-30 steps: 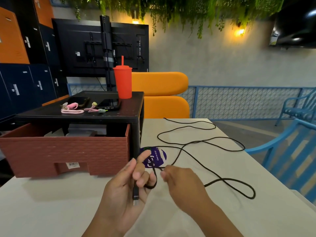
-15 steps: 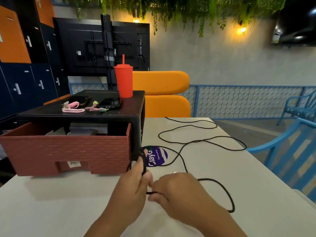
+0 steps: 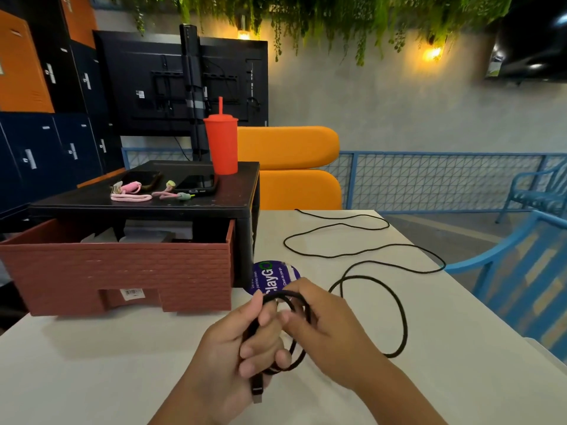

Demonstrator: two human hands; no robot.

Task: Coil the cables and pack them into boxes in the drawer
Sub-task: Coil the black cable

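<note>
A long black cable [image 3: 402, 314] snakes across the white table [image 3: 92, 363]. My left hand [image 3: 233, 354] grips a small coil of it, with the plug end sticking out below the fingers. My right hand [image 3: 325, 329] pinches the cable at the top of the coil, and a large loop hangs off to the right. The red-brown drawer [image 3: 122, 271] stands pulled out of the black stand [image 3: 190, 204] at the left, with white boxes partly visible inside it. Pink cables [image 3: 132, 191] lie coiled on top of the stand.
A red tumbler with a straw [image 3: 221, 145] and two dark phones [image 3: 196, 184] sit on the stand. A purple round sticker [image 3: 274, 276] lies on the table beside the drawer. Blue chairs [image 3: 521, 280] stand at the right table edge.
Both hands have wound more cable into the coil in my left hand. The loose loop on the table has been drawn closer, and the plug end now hangs below my left hand again.
</note>
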